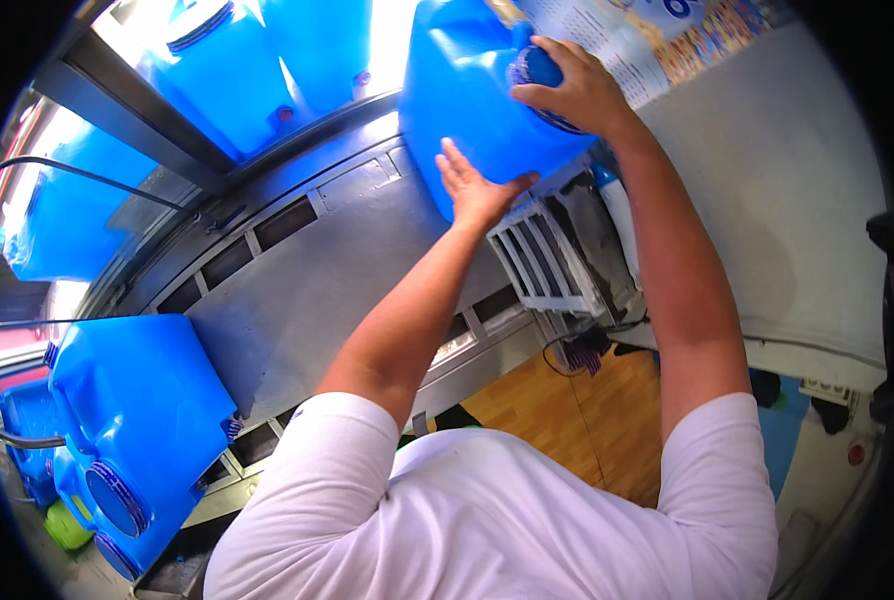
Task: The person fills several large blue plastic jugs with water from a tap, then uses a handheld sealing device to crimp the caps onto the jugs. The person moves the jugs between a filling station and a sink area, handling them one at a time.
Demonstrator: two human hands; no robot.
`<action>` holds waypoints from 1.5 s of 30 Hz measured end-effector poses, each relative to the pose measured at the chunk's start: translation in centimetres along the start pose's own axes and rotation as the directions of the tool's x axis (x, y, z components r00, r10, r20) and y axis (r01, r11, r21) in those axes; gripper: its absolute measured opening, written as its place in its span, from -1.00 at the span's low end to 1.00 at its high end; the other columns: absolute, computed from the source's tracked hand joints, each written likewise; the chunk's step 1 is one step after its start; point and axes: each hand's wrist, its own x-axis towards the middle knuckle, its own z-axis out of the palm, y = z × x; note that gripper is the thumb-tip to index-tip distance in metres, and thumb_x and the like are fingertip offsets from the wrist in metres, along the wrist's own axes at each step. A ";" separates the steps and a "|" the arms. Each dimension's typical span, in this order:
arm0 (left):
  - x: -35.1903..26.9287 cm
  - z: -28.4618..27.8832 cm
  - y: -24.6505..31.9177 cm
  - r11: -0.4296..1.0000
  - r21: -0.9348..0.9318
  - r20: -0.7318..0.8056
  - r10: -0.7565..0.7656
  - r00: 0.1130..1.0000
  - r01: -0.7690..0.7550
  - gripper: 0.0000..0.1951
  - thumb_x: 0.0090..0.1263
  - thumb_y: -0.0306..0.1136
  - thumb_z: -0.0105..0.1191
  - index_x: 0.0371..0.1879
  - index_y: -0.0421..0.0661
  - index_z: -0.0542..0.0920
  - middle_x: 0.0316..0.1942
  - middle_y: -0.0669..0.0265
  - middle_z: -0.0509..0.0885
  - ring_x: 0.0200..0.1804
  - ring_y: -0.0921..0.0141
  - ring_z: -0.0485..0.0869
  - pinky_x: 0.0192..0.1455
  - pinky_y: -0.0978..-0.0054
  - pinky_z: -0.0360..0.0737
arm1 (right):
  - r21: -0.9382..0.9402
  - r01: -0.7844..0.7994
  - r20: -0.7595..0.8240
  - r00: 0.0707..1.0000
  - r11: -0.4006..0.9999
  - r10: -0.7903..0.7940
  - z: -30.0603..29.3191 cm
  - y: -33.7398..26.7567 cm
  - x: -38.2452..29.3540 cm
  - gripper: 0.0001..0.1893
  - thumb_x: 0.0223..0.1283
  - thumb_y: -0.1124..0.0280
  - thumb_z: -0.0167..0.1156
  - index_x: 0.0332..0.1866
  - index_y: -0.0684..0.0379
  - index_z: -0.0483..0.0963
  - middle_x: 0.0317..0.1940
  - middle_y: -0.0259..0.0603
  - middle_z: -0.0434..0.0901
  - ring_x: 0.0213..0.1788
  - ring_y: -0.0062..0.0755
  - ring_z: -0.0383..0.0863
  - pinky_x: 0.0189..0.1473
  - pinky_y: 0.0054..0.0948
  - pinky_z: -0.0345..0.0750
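Note:
A large translucent blue plastic water container [462,97] is in front of me at the top, beside the steel ledge, with its wide cap towards the right. My right hand [586,90] is curled around the dark blue screw cap [543,67], thumb and fingers on opposite sides of the rim. Lower down, my left hand [481,191] lies against the container's lower side, fingers spread and thumb apart. Part of the cap is hidden under the right hand. What bears the container's weight cannot be told.
More blue containers [222,82] stand behind the steel frame [139,97]. Another capped container [139,390] is at lower left, near a bent metal rail [19,442]. A white slatted grille [544,259] projects below my hands. Printed posters [604,45] cover the upper right wall.

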 end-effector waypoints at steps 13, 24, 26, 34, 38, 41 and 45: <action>2.9 4.2 1.9 0.997 0.078 0.056 -0.003 0.998 -0.001 0.59 -0.15 0.39 0.48 0.61 -0.04 -0.49 0.63 -0.21 -0.36 0.65 -0.16 -0.19 0.65 0.05 -0.02 | -0.017 0.055 -0.057 0.997 0.998 -0.056 0.8 6.8 1.6 0.01 -0.01 -0.43 0.25 0.50 0.03 0.33 0.40 0.06 0.43 0.44 0.11 0.40 0.46 -0.01 0.33; -21.7 -15.9 -17.9 0.928 0.372 0.343 -0.154 0.927 0.016 -0.10 0.27 0.29 0.26 0.51 0.02 0.35 0.60 -0.01 0.16 0.61 0.03 0.15 0.59 0.13 0.20 | 0.128 0.036 0.075 0.996 0.991 -0.046 1.4 9.4 3.3 -0.05 0.16 -0.32 0.21 0.54 0.12 0.28 0.45 0.13 0.34 0.48 0.08 0.35 0.49 -0.10 0.29; -28.8 -22.0 -25.9 0.927 0.370 0.170 -0.135 0.976 0.063 -0.22 0.26 0.14 0.36 0.38 -0.09 0.50 0.45 0.01 0.42 0.50 0.08 0.36 0.53 0.17 0.30 | 0.068 0.026 0.050 0.998 0.997 -0.029 0.8 9.7 3.0 -0.07 0.16 -0.36 0.19 0.52 0.08 0.30 0.44 0.11 0.36 0.46 0.10 0.36 0.47 -0.07 0.32; -46.5 -51.1 -29.2 0.992 -0.035 -0.892 0.023 0.451 -0.121 0.13 0.13 -0.07 0.55 0.60 -0.11 0.07 0.57 0.02 0.16 0.55 0.13 0.22 0.47 0.24 0.34 | 0.248 0.432 -0.283 0.888 0.867 -0.361 6.6 -15.2 -6.0 -0.45 0.15 0.18 0.43 0.26 0.03 0.50 0.26 -0.03 0.55 0.33 0.00 0.51 0.33 -0.11 0.49; -45.1 -59.7 -21.2 0.896 0.442 -0.718 0.381 0.583 -0.041 0.14 0.06 -0.14 0.59 0.59 -0.13 0.10 0.54 0.00 0.22 0.55 0.18 0.24 0.54 0.21 0.27 | 0.829 0.233 0.090 0.842 0.509 -0.532 7.1 -40.4 -13.3 -0.41 0.26 0.18 0.42 0.38 0.03 0.46 0.31 -0.05 0.51 0.35 -0.11 0.50 0.39 -0.20 0.43; -42.3 -61.8 -19.3 0.922 0.244 -0.592 0.388 0.706 -0.302 0.10 0.01 -0.08 0.61 0.54 -0.14 0.22 0.45 0.02 0.37 0.51 0.18 0.30 0.55 0.16 0.28 | 0.861 0.314 0.008 0.779 0.401 -0.627 3.2 -54.6 -15.4 -0.25 0.31 -0.12 0.28 0.50 0.04 0.33 0.42 0.06 0.39 0.46 0.03 0.41 0.45 -0.12 0.37; -39.5 -57.7 -17.0 0.916 0.321 -0.611 0.395 0.686 -0.240 0.18 -0.24 0.10 0.66 0.43 -0.16 0.34 0.32 0.00 0.49 0.45 0.11 0.39 0.49 0.13 0.35 | 0.790 0.326 0.067 0.796 0.519 -0.602 -0.5 -63.4 -15.4 0.02 0.17 -0.45 0.19 0.56 0.09 0.21 0.47 0.15 0.32 0.53 0.12 0.29 0.49 -0.09 0.32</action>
